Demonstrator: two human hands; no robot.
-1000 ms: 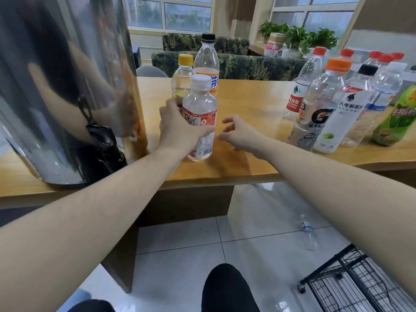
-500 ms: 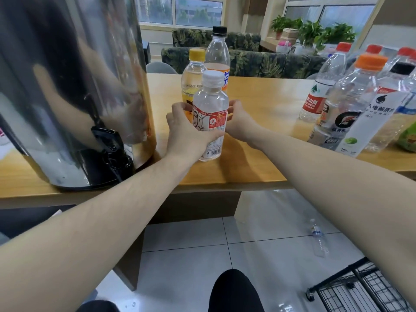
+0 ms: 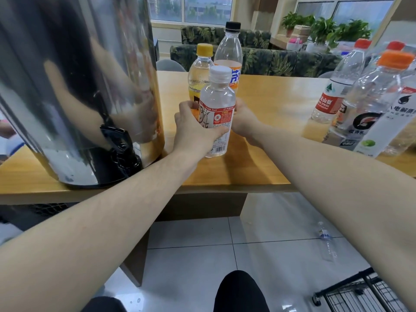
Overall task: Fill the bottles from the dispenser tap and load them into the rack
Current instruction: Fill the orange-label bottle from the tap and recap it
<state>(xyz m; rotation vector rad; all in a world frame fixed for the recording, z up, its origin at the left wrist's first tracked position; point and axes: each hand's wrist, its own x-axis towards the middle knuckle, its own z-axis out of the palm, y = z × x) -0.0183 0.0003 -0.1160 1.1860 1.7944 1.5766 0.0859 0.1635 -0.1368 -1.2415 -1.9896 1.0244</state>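
A small clear white-capped bottle (image 3: 217, 95) with a red and white label stands on the wooden table (image 3: 270, 102), and my left hand (image 3: 193, 129) grips its lower half. Just behind it are a yellow-capped bottle (image 3: 200, 73) and a taller black-capped bottle (image 3: 228, 50) with an orange label. My right hand (image 3: 244, 120) curls round the base of the black-capped bottle, its fingers partly hidden. The steel dispenser (image 3: 78, 86) stands at the left with its black tap (image 3: 119, 143) over the table edge. A black wire rack (image 3: 360, 293) sits on the floor, bottom right.
Several more capped bottles (image 3: 369, 104) crowd the table's right side. One clear bottle (image 3: 326, 242) lies on the tiled floor below. Sofas and potted plants stand beyond the table. My knee shows at the bottom centre.
My right hand has moved left and forward from the open table to behind the white-capped bottle, reaching the black-capped bottle. My left hand has kept its hold on the white-capped bottle.
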